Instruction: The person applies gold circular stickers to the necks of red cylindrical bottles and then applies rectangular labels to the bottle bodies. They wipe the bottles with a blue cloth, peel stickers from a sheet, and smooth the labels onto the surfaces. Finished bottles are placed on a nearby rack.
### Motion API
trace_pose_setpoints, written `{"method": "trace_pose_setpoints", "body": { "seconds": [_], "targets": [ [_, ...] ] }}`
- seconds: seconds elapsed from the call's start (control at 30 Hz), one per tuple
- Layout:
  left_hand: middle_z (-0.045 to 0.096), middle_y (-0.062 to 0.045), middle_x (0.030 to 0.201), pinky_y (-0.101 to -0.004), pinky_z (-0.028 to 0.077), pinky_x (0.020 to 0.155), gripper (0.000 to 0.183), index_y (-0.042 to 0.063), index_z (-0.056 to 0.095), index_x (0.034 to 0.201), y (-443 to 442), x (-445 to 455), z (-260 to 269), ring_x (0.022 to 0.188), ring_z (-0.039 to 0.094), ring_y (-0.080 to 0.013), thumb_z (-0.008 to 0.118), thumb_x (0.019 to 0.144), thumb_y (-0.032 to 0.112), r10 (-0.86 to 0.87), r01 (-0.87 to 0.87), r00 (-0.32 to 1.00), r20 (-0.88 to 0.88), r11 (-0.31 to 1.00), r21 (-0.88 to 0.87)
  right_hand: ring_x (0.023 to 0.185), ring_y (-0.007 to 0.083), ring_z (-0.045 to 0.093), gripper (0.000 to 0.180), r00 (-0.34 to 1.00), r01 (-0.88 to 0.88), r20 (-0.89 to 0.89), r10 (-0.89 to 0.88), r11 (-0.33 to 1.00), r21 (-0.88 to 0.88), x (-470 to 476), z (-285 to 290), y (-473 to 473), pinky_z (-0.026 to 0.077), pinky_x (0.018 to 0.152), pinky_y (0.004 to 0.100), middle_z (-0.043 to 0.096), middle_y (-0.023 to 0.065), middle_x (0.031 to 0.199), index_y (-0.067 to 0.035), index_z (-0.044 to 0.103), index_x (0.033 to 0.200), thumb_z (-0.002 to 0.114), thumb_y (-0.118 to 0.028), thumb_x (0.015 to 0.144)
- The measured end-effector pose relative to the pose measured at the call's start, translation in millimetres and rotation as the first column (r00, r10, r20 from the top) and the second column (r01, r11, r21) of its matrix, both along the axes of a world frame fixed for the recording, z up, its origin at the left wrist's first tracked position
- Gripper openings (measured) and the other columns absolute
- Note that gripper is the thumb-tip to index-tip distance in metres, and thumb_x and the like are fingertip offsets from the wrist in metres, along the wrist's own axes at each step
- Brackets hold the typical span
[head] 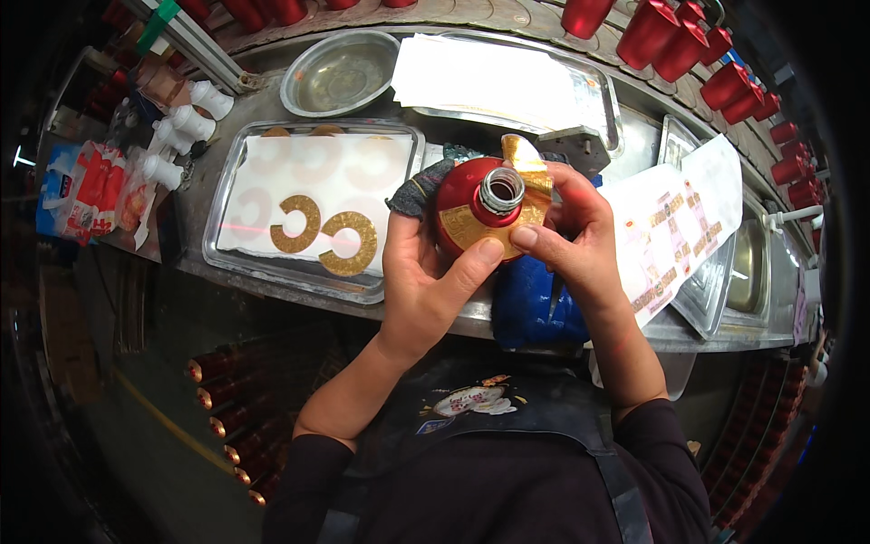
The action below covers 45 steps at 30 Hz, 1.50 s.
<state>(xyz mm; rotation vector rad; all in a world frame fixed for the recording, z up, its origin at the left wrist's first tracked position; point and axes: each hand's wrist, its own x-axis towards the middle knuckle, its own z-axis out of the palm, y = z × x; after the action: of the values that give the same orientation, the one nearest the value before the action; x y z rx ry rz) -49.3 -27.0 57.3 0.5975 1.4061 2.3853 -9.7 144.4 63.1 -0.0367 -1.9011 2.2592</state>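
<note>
A red bottle (448,187) with an uncapped threaded neck (503,190) tilts toward me. My left hand (428,292) grips its side, thumb on the shoulder; a dark grey cloth (423,189) shows beside those fingers. A curved gold label (469,231) lies around the shoulder below the neck, its far end standing up loose. My right hand (584,231) holds the label at the right, with the thumb pressing on it near the left thumb. Under the bottle is a blue wrapped pad (533,302). Two C-shaped gold labels (296,224) lie on white paper in a metal tray (228,183).
A round metal basin (340,75) and a second tray with white sheets (476,78) stand at the back. Printed label sheets (663,231) lie at right. Red bottles (649,34) line a slatted conveyor (530,17). White containers (194,122) stand at left beside a metal post (190,44).
</note>
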Motion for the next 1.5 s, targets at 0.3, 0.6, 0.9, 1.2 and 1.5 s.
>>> {"method": "trace_pose_setpoints", "body": {
  "seconds": [0.3, 0.6, 0.9, 1.2, 1.5],
  "targets": [
    [0.051, -0.014, 0.134, -0.0358, 0.045, 0.107, 0.060, -0.001, 0.036, 0.141, 1, -1, 0, 0.124, 0.054, -0.0200, 0.068, 0.091, 0.004, 0.008, -0.008, 1.000, 0.002, 1.000, 0.019, 0.088, 0.0077, 0.065, 0.055, 1.000, -0.010, 0.016, 0.010, 1.000, -0.017, 1, 0, 1, 0.050, 0.067, 0.0175, 0.067, 0.0066, 0.110, 0.001, 0.052, 0.130, 0.075, -0.008, 0.082],
    [0.052, -0.017, 0.137, -0.0395, 0.044, 0.108, 0.058, -0.002, 0.037, 0.142, 3, 3, 2, 0.127, 0.053, -0.0238, 0.064, 0.092, 0.011, 0.041, -0.041, 0.999, -0.008, 0.999, -0.022, 0.094, 0.0116, 0.066, 0.040, 0.999, -0.038, 0.032, 0.040, 0.997, -0.060, 1, 7, 2, 0.055, 0.076, 0.0215, 0.054, 0.0058, 0.122, 0.000, 0.060, 0.122, 0.075, -0.006, 0.086],
    [0.053, -0.014, 0.134, -0.0356, 0.045, 0.106, 0.055, 0.000, 0.039, 0.140, 3, 2, 1, 0.123, 0.054, -0.0199, 0.065, 0.093, 0.009, 0.047, -0.047, 0.997, 0.055, 0.999, -0.003, 0.090, 0.0108, 0.066, 0.040, 0.999, -0.030, 0.020, 0.032, 0.996, -0.080, 1, 6, 1, 0.054, 0.073, 0.0207, 0.054, 0.0053, 0.119, 0.001, 0.060, 0.122, 0.074, -0.005, 0.086],
    [0.056, -0.011, 0.129, -0.0323, 0.047, 0.102, 0.049, 0.001, 0.044, 0.136, 8, 0, 2, 0.117, 0.057, -0.0162, 0.067, 0.094, 0.010, 0.066, -0.067, 0.993, 0.097, 0.998, 0.004, 0.072, 0.0018, 0.060, 0.039, 1.000, 0.026, -0.006, -0.026, 0.999, -0.026, -1, 4, -5, 0.047, 0.060, 0.0155, 0.055, 0.0032, 0.116, -0.001, 0.063, 0.118, 0.078, -0.007, 0.083],
    [0.055, -0.011, 0.130, -0.0327, 0.046, 0.103, 0.050, 0.001, 0.042, 0.138, 6, 1, 2, 0.118, 0.056, -0.0163, 0.066, 0.094, 0.009, 0.032, -0.036, 0.994, 0.107, 0.999, 0.032, 0.070, 0.0007, 0.058, 0.040, 1.000, 0.000, 0.027, 0.000, 1.000, -0.015, -1, 7, -1, 0.045, 0.059, 0.0155, 0.055, 0.0021, 0.114, -0.002, 0.063, 0.118, 0.079, -0.009, 0.082]
  ]
}}
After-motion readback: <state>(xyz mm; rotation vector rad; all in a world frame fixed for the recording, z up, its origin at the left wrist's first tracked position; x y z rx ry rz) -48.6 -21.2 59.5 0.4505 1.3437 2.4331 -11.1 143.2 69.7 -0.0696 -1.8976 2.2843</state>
